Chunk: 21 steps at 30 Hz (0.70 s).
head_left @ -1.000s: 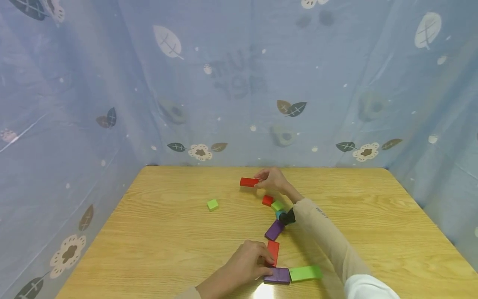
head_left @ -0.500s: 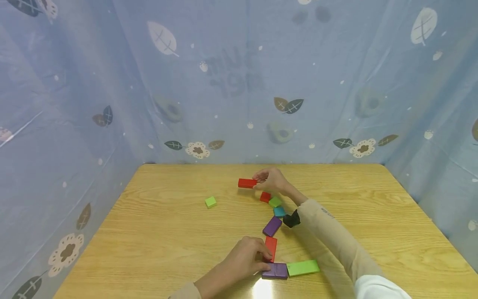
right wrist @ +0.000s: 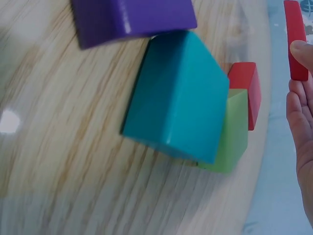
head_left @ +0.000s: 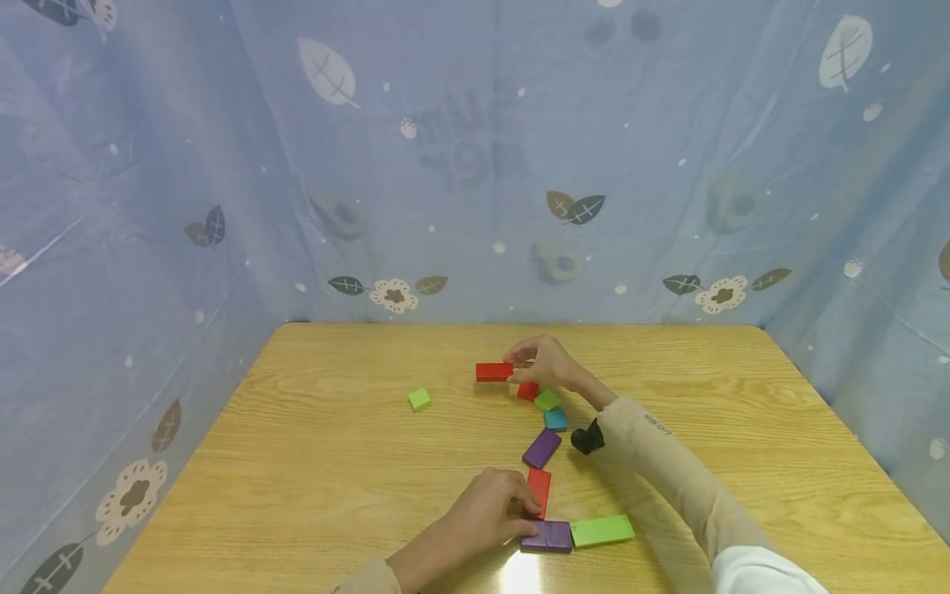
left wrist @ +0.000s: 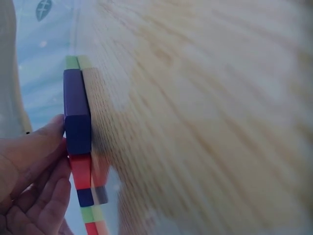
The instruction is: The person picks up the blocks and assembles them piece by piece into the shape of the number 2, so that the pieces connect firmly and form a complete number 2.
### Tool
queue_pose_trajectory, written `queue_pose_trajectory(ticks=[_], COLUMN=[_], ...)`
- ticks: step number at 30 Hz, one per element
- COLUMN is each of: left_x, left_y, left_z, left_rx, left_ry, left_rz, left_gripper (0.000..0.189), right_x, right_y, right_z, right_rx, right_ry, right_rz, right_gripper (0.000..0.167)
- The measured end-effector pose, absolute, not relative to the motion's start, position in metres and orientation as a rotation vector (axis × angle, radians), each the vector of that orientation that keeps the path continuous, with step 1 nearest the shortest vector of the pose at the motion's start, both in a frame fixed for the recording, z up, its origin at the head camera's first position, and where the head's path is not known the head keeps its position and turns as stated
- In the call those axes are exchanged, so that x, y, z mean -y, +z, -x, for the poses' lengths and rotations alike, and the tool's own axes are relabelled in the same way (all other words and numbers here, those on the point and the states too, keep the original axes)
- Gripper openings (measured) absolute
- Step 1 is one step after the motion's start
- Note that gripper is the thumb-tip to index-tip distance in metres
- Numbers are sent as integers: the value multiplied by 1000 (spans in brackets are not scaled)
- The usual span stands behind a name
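Observation:
In the head view, my right hand [head_left: 547, 363] pinches one end of a long red block [head_left: 493, 373] between thumb and fingers, at the far end of a curved row. The right wrist view shows this red block [right wrist: 296, 41] raised, its end under the thumb. Just below that hand in the head view lie a small red block [head_left: 528, 391], a small green block [head_left: 547, 401] and a teal block [head_left: 555, 421]. My left hand [head_left: 486, 507] rests at the near end, thumb on a purple block [head_left: 547, 536] and fingertips at a flat red block [head_left: 540, 491].
A second purple block [head_left: 542, 448] lies mid-row, and a long green block [head_left: 603, 530] adjoins the near purple one. Left of the row sits a lone green block [head_left: 419, 399]. A black wrist-worn piece [head_left: 588, 438] hangs by the right cuff. Patterned curtain [head_left: 475, 165] encloses the table.
The right hand has come slightly nearer and lower with the long red block, which now overlaps the small red block's upper edge in the head view. The left hand stays in place.

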State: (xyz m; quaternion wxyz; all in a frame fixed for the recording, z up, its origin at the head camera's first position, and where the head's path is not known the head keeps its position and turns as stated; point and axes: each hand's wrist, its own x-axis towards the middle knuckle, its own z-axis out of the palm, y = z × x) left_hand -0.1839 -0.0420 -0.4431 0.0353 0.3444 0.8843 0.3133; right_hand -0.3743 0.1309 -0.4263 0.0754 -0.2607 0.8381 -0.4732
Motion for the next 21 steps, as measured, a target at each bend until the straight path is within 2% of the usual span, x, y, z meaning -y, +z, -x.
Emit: queue_pose_trajectory(ticks=[8,21], left_x=[43,42], left_y=[-445,-444], left_z=[185,184], left_rx=[-2706,-2694], left_ry=[954,981], left_rz=[-1050,-1045], left_gripper=[16,16], right_x=[-134,-135], right_y=[-432,-439], right_z=[373,377], right_rx=[-2457,-2526], right_ry=[-1399,-1205], right_rz=[802,1071], right_gripper=[30,27])
